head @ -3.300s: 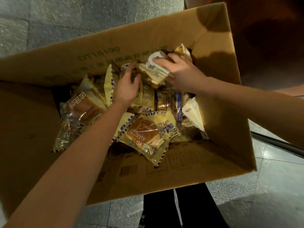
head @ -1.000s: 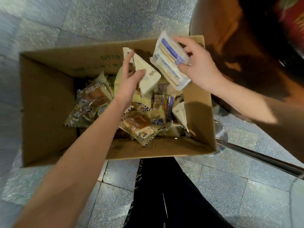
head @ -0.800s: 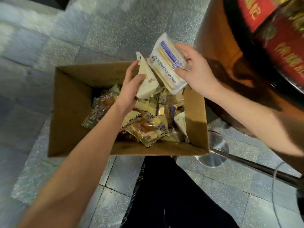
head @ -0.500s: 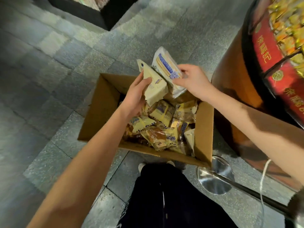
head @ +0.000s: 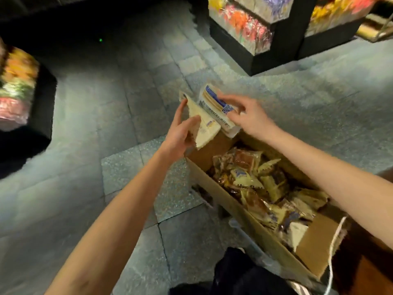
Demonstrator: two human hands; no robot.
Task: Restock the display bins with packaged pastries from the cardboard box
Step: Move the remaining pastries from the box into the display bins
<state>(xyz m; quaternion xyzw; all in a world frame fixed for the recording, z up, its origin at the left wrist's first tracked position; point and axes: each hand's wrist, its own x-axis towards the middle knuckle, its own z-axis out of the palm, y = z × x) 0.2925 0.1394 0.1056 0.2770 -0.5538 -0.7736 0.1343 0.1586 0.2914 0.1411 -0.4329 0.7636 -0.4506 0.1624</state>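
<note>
My left hand holds a pale triangular packaged pastry above the far corner of the cardboard box. My right hand grips a white rectangular pastry pack with a blue label, held right beside the triangular one. The open box lies on the floor at lower right, with several yellow and brown wrapped pastries inside. Both held packs are lifted clear of the box.
A black display stand with colourful wrapped goods stands at the upper right across the grey tiled floor. Another display stand sits at the left edge. A white cord hangs by the box. My dark trouser leg is below.
Both hands lifted the two packs out of the box. The view swung up and left, so the box now lies at lower right and the display stands have come into sight.
</note>
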